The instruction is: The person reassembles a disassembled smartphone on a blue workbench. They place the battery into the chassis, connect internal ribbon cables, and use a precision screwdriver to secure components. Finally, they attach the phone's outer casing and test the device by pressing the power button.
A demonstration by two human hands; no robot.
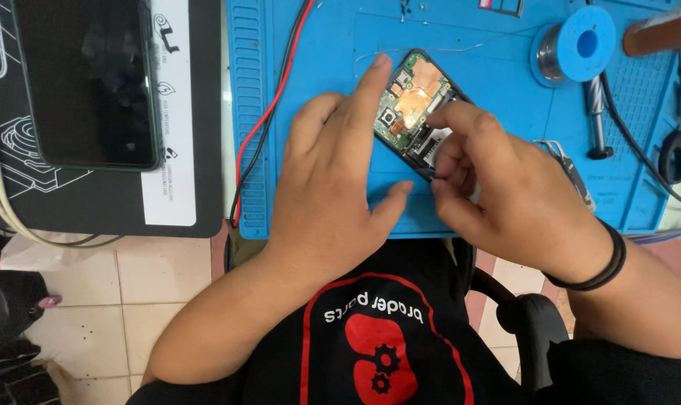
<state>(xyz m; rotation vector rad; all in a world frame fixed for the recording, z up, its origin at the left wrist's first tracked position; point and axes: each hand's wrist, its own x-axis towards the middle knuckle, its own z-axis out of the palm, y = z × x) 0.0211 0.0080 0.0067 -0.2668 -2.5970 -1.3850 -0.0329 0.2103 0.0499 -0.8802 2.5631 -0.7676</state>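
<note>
Fingers [370, 86] of left hand [333, 187] spread flat, index pressing top edge of opened phone [415, 105]; nothing gripped. Phone lies back-cover-off on blue mat [325, 45], tabletop centre, board and copper shield exposed. Right hand [505, 187] fingers pinched at phone's lower edge; whether small part is held, cannot tell. Judgement: keep left pressure steady, work with light force near connectors. Solder spool [577, 45], tweezers [569, 169] lie right. No containers visible.

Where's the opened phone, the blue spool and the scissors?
opened phone [414, 94], head view, on its copper shield.
blue spool [586, 43], head view, on its round blue face.
scissors [679, 154], head view, on a black handle loop.
</note>
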